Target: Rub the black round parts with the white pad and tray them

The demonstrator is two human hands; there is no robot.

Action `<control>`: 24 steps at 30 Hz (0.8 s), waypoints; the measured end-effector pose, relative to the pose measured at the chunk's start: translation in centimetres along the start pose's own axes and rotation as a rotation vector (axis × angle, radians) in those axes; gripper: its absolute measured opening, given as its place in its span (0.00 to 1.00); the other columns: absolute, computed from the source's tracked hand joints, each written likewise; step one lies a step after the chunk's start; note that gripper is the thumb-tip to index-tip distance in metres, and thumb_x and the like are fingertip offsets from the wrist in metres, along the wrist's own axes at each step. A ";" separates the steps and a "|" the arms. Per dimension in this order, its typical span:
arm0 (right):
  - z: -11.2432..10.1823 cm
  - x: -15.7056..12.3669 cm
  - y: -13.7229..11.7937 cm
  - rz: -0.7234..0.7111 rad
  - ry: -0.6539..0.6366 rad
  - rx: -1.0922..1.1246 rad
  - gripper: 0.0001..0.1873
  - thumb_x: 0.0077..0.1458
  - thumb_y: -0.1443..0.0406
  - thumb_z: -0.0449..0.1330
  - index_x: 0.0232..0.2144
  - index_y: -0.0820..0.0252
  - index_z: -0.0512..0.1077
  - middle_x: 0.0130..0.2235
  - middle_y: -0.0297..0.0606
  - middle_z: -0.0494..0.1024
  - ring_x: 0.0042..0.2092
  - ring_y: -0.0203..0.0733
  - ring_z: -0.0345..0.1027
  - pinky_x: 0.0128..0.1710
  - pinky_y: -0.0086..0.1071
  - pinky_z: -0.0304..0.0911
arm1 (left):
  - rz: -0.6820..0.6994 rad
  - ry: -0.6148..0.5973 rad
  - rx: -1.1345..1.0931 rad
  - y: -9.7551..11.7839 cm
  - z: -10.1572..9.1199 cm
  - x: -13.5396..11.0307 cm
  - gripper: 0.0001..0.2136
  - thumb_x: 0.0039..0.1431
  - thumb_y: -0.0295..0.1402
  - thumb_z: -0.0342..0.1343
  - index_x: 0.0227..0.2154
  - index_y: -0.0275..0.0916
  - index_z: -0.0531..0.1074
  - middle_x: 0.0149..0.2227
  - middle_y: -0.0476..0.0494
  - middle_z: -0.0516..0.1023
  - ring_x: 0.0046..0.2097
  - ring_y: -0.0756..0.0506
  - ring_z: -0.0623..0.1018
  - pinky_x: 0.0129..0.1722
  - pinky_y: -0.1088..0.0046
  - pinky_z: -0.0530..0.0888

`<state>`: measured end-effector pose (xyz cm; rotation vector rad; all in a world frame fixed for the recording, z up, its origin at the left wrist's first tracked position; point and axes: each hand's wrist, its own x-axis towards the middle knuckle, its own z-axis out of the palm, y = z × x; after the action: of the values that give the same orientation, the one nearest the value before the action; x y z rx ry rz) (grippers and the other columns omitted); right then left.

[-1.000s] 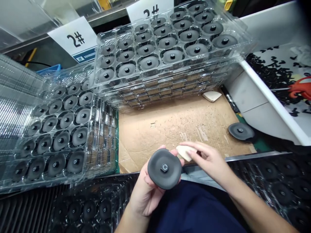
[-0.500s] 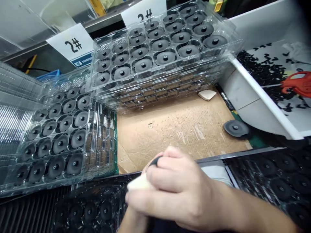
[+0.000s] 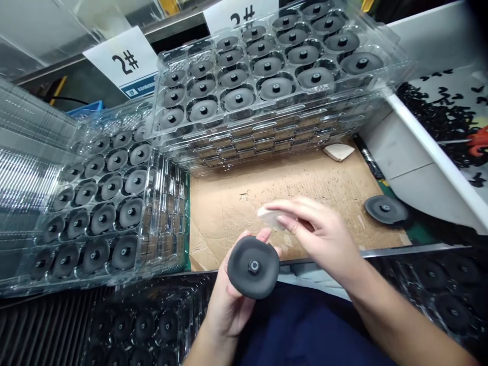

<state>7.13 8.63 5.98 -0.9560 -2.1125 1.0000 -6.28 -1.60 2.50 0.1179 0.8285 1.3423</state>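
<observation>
Left hand: the left hand (image 3: 229,310) sits at 6 o'clock, palm up, its fingers (image 3: 263,235) curled around the rim of a dark grey disc (image 3: 247,267), cradling it with the central boss facing up.
Right hand: the right hand (image 3: 316,234) sits at about 4 o'clock, just above the disc and apparently not touching it. Its fingers are close together and pinch a pale wedge (image 3: 271,217), probably foam or cloth; the blur hides its exact material.
Loose pieces: a second disc (image 3: 386,209) lies flat at 3 o'clock, and a similar pale piece (image 3: 338,151) lies at 1 o'clock, both on a cardboard sheet (image 3: 229,213).
Filled trays: every visible pocket in the clear upper tray stack (image 3: 267,137) at 12 o'clock and the left tray stack (image 3: 168,218) at 9 o'clock holds a disc.
Lower trays: darker trays at 7 o'clock (image 3: 198,300) and 5 o'clock (image 3: 453,310) also hold discs.
Progress: the trays look largely filled, with two discs out; whether those two are finished cannot be told.
Beyond: a white bin (image 3: 438,157) of small black parts (image 3: 438,117) stands at 2 o'clock.
</observation>
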 end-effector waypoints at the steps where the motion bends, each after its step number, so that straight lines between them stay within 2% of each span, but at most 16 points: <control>1: 0.3 -0.6 1.2 0.085 -0.005 -0.031 0.12 0.61 0.70 0.52 0.44 0.56 0.73 0.39 0.35 0.78 0.40 0.36 0.70 0.40 0.31 0.62 | -0.002 0.010 -0.026 0.3 0.2 -0.1 0.29 0.35 0.42 0.70 0.45 0.50 0.73 0.51 0.47 0.76 0.49 0.39 0.77 0.52 0.65 0.71; 4: 1.9 -3.0 4.5 0.144 -0.181 -0.157 0.12 0.60 0.68 0.53 0.43 0.56 0.74 0.36 0.36 0.78 0.37 0.37 0.70 0.38 0.33 0.62 | 0.005 0.074 -0.064 1.0 0.4 -0.4 0.26 0.34 0.40 0.71 0.42 0.51 0.75 0.48 0.50 0.78 0.50 0.43 0.76 0.50 0.71 0.71; 7: 2.8 -4.5 5.7 0.151 -0.284 -0.227 0.11 0.60 0.68 0.55 0.41 0.57 0.76 0.29 0.35 0.77 0.32 0.37 0.69 0.34 0.32 0.62 | 0.004 0.075 -0.077 1.1 0.3 -0.3 0.25 0.34 0.35 0.71 0.41 0.53 0.76 0.47 0.53 0.78 0.51 0.45 0.75 0.49 0.76 0.70; 9: 2.2 -4.2 4.7 0.190 -0.214 -0.207 0.11 0.60 0.67 0.55 0.42 0.58 0.76 0.29 0.34 0.77 0.28 0.35 0.67 0.30 0.30 0.63 | 0.007 0.041 -0.073 0.9 0.1 -0.2 0.26 0.35 0.37 0.71 0.42 0.54 0.75 0.49 0.53 0.77 0.51 0.45 0.74 0.50 0.75 0.70; 11: 1.3 -3.0 2.3 0.206 -0.051 -0.148 0.12 0.59 0.67 0.55 0.44 0.59 0.74 0.33 0.35 0.78 0.27 0.33 0.67 0.26 0.27 0.62 | 0.022 0.017 -0.056 0.6 0.0 -0.1 0.28 0.36 0.40 0.70 0.45 0.53 0.73 0.52 0.50 0.75 0.52 0.43 0.74 0.50 0.73 0.71; 12: 0.8 -2.4 0.8 0.180 0.044 -0.117 0.12 0.59 0.67 0.55 0.44 0.59 0.73 0.36 0.36 0.78 0.28 0.33 0.67 0.26 0.27 0.63 | 0.034 0.019 -0.048 0.5 0.0 0.0 0.29 0.36 0.40 0.70 0.47 0.52 0.72 0.52 0.49 0.74 0.51 0.43 0.74 0.48 0.74 0.72; 14: 0.4 -1.4 -2.3 0.005 0.144 -0.097 0.12 0.59 0.68 0.54 0.45 0.61 0.72 0.39 0.38 0.79 0.33 0.35 0.70 0.31 0.29 0.65 | 0.044 0.049 -0.033 0.4 0.1 -0.1 0.30 0.37 0.38 0.70 0.48 0.50 0.71 0.51 0.47 0.75 0.50 0.43 0.75 0.45 0.75 0.73; 16: 0.5 -1.0 -4.5 -0.229 0.098 -0.104 0.13 0.60 0.70 0.52 0.45 0.65 0.71 0.37 0.41 0.79 0.34 0.38 0.70 0.34 0.33 0.66 | 0.039 0.090 -0.029 0.3 0.2 -0.2 0.26 0.40 0.36 0.69 0.47 0.47 0.72 0.49 0.46 0.77 0.49 0.43 0.75 0.46 0.74 0.73; 17: 0.7 -1.0 -5.2 -0.295 0.030 -0.096 0.13 0.60 0.71 0.50 0.45 0.67 0.71 0.36 0.42 0.79 0.34 0.39 0.70 0.35 0.34 0.66 | 0.040 0.106 -0.030 0.4 0.3 -0.3 0.25 0.41 0.36 0.68 0.46 0.47 0.73 0.48 0.46 0.77 0.49 0.42 0.75 0.48 0.72 0.72; 18: 0.8 -1.1 -5.6 -0.311 -0.059 -0.075 0.13 0.60 0.72 0.50 0.44 0.68 0.71 0.35 0.42 0.79 0.34 0.39 0.70 0.35 0.34 0.66 | 0.048 0.116 -0.033 0.4 0.3 -0.4 0.23 0.41 0.36 0.68 0.45 0.47 0.74 0.47 0.47 0.77 0.49 0.42 0.75 0.50 0.69 0.72; 20: 1.1 -1.1 -5.8 -0.235 -0.230 -0.037 0.12 0.59 0.72 0.50 0.41 0.65 0.73 0.33 0.39 0.79 0.34 0.37 0.70 0.35 0.32 0.65 | 0.082 0.118 -0.043 0.4 0.3 -0.4 0.24 0.38 0.35 0.70 0.43 0.48 0.74 0.46 0.49 0.77 0.48 0.42 0.76 0.52 0.66 0.71; 21: 1.3 -1.0 -5.7 -0.194 -0.274 -0.041 0.12 0.59 0.72 0.50 0.40 0.64 0.73 0.33 0.38 0.78 0.34 0.37 0.69 0.36 0.31 0.65 | 0.086 0.110 -0.043 0.3 0.3 -0.4 0.25 0.37 0.34 0.70 0.43 0.49 0.74 0.46 0.50 0.77 0.47 0.42 0.77 0.52 0.66 0.71; 22: 1.4 -0.8 -5.6 -0.177 -0.253 -0.065 0.12 0.59 0.72 0.51 0.40 0.63 0.73 0.33 0.37 0.78 0.33 0.37 0.69 0.35 0.31 0.64 | 0.078 0.094 -0.042 0.2 0.3 -0.4 0.26 0.37 0.34 0.70 0.44 0.49 0.73 0.45 0.50 0.78 0.47 0.43 0.76 0.52 0.67 0.71; 24: 1.7 -0.5 -5.3 -0.230 -0.091 -0.149 0.12 0.60 0.71 0.50 0.41 0.66 0.72 0.31 0.39 0.77 0.32 0.39 0.67 0.33 0.34 0.62 | 0.045 0.051 -0.034 0.1 0.4 -0.3 0.25 0.37 0.35 0.70 0.43 0.47 0.74 0.45 0.49 0.78 0.49 0.44 0.76 0.52 0.72 0.71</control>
<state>4.31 5.12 9.33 -0.7263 -2.3376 0.7926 -6.08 -1.66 2.95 0.0760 0.8495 1.4062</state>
